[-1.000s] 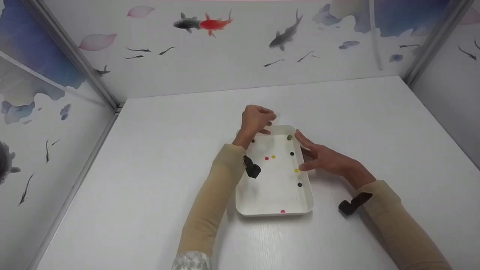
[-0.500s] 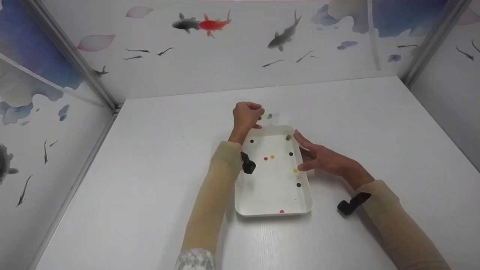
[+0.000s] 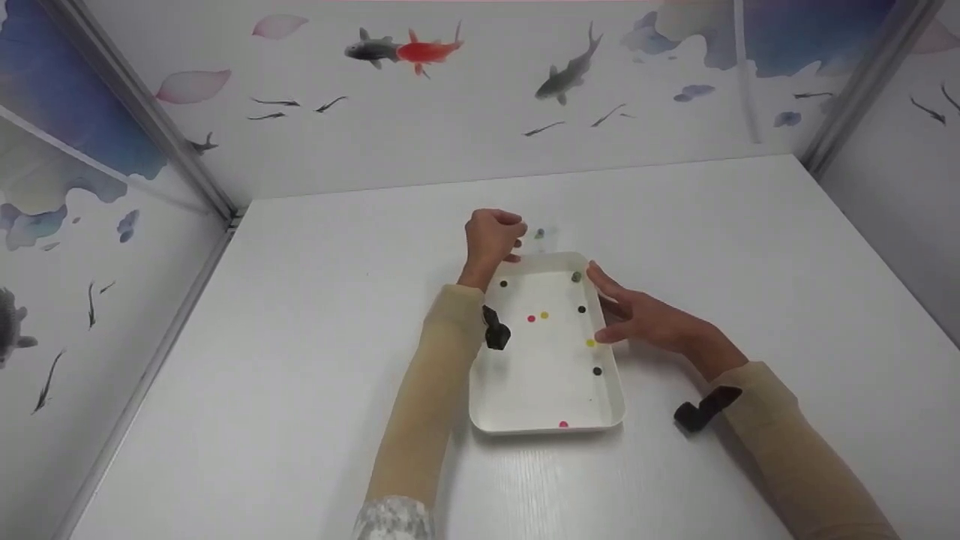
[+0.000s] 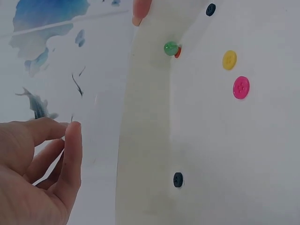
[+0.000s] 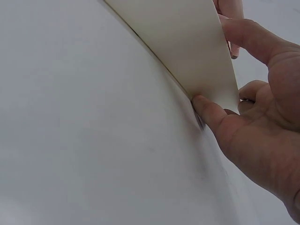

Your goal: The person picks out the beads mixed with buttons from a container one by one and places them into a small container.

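A white rectangular tray holds dark, yellow and pink buttons and a green marble beside a reddish piece. My right hand grips the tray's right wall, thumb over the rim. In the right wrist view, a fingertip presses low on the outer wall. My left hand is just past the tray's far left corner, thumb and index tips pinched together. Beside them shows a faint clear, film-like patch with a blue-green speck; I cannot tell what it is. A pink button lies beside a yellow button.
The tray rests on a white table. White panels printed with fish and petals close off the back and both sides. Black cameras sit at the left wrist and right wrist.
My left hand has moved left, away from the tray's far edge, uncovering a dark button and the blue-green speck. My right hand and the tray have stayed put.
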Available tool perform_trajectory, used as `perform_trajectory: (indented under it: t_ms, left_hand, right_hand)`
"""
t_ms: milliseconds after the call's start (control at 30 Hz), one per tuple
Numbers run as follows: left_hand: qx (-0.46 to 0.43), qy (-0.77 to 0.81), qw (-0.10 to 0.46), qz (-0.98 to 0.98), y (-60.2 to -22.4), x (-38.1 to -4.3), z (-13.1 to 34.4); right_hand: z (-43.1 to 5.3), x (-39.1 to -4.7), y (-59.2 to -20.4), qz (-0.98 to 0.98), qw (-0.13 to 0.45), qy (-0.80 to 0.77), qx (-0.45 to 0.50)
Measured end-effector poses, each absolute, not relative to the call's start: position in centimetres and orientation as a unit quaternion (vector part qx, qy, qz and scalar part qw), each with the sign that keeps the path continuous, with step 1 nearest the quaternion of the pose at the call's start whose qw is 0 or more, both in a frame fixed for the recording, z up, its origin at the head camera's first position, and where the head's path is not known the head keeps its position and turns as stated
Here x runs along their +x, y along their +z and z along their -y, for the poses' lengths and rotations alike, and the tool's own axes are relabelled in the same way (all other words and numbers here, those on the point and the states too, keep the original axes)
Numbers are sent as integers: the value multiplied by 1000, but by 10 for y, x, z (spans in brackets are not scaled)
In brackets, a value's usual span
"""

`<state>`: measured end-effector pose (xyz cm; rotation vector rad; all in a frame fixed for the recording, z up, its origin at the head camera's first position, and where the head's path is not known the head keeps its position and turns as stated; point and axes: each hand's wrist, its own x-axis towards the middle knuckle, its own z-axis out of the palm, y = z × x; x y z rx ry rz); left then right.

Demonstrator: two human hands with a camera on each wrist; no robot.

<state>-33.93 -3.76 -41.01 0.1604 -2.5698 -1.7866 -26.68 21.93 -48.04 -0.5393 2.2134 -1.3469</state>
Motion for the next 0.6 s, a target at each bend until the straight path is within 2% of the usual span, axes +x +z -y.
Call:
perform_trajectory:
  t_ms: [600]
  left_hand:
    - [46, -565, -10, 824, -412, -338, 39]
  right_hand:
    - [-221, -267, -481, -804, 241, -502, -209]
